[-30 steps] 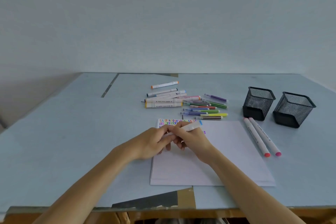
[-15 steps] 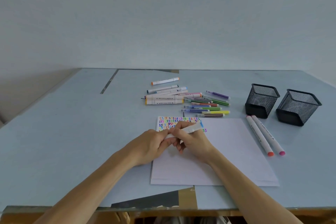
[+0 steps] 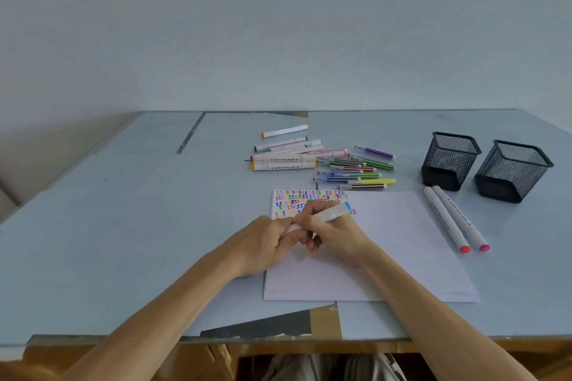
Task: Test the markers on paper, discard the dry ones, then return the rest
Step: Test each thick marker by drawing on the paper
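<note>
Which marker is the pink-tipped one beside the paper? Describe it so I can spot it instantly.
Start at the two black mesh cups. Two white markers lie side by side between them and the paper. The pink-tipped marker is the one farther from the paper; its neighbour ends in orange-red.

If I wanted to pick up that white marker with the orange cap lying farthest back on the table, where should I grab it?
Grip the orange-capped marker around the middle of its white barrel, coming straight down from above. It lies flat and apart from the other thick markers, so both long sides look free for a thumb and finger. The capped ends are probably poorer holds, since a cap may pull off.
</note>
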